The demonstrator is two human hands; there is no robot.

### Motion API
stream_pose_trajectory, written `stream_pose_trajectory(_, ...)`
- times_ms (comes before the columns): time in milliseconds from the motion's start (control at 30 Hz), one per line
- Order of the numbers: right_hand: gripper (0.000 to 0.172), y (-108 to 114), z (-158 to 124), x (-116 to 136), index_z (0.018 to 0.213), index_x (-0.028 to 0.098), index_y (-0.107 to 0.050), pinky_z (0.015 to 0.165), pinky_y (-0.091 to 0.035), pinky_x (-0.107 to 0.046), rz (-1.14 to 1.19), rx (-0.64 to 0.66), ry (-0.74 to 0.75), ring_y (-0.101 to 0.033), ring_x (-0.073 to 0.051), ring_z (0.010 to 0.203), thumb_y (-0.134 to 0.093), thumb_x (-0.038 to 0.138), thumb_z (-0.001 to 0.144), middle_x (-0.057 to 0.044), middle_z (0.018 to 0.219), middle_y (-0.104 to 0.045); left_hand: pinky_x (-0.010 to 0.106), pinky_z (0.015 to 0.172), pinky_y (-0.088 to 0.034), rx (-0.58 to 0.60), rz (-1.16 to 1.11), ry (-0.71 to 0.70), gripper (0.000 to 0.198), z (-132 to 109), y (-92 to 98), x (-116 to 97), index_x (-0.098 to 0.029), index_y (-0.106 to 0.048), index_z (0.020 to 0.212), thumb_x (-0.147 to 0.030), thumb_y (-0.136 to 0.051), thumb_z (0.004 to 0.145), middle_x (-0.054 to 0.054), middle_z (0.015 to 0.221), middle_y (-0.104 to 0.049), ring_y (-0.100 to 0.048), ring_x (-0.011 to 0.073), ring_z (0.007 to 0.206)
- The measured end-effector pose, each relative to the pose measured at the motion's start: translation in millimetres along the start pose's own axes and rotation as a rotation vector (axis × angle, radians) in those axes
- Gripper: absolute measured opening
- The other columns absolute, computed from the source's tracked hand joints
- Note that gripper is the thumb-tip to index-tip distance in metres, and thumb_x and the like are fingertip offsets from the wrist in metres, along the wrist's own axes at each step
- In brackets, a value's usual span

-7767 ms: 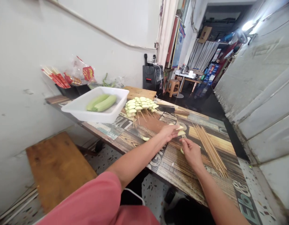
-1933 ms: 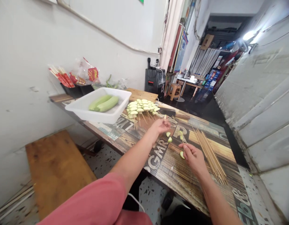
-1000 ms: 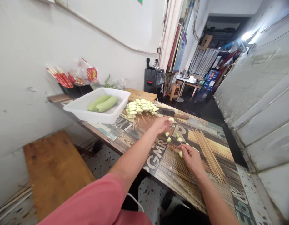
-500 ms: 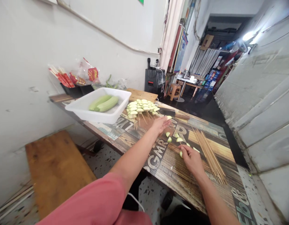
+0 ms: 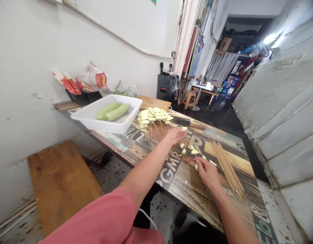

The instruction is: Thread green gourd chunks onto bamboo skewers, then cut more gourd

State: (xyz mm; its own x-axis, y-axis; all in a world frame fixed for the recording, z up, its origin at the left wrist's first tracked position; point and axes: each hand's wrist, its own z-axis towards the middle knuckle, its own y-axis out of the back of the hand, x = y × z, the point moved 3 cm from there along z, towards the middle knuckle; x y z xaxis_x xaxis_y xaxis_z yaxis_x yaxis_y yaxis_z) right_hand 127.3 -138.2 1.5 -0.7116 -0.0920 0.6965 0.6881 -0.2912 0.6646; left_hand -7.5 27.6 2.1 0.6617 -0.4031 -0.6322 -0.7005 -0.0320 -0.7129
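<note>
My left hand reaches over the middle of the table, holding a pale green zucchini slice at its fingertips. My right hand is closed in a pinch on a thin wooden skewer, much of it hidden by the fingers. A half-round zucchini slice lies at the skewer just beyond that pinch. More loose slices are close to both hands, among them one slice between them. Left of my left hand, several skewers loaded with zucchini slices are piled together.
A white plastic tub with whole zucchinis stands at the left. Behind the loaded skewers are a wooden board and a knife. Bare skewers lie at the right. A wooden bench is at the lower left.
My left hand has shifted slightly to the right with the slice, and its fingers look a little straighter. My right hand stays in nearly the same place.
</note>
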Motion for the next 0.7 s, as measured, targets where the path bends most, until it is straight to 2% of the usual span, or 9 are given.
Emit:
stream_pose_trajectory(433,0.038,1.3,-1.4,3.1,0.085,0.017,-0.071,0.060,-0.044,-0.030,-0.013,-0.001,-0.007,-0.061,-0.022,0.064,-0.042,0.042,0.081,-0.007,0.072,-0.070,0.029,0.070,-0.056,-0.014,-0.027,0.001,0.006,3.6,2.5,0.4,-0.006,-0.061,0.082,-0.002,-0.060,0.078,0.013,0.070,-0.069,-0.069,0.0177,0.065)
stream_pose_trajectory(700,0.039,0.9,-1.1,2.8,0.087,0.017,-0.072,0.063,-0.045,-0.030,-0.007,0.008,-0.019,-0.063,-0.022,0.067,-0.042,0.042,0.081,-0.008,0.077,-0.071,0.029,0.071,-0.056,-0.002,0.007,-0.017,0.008,0.8,0.4,-0.6,-0.006,-0.061,0.084,-0.002,-0.055,0.081,0.011,0.067,-0.069,-0.068,0.0161,0.063)
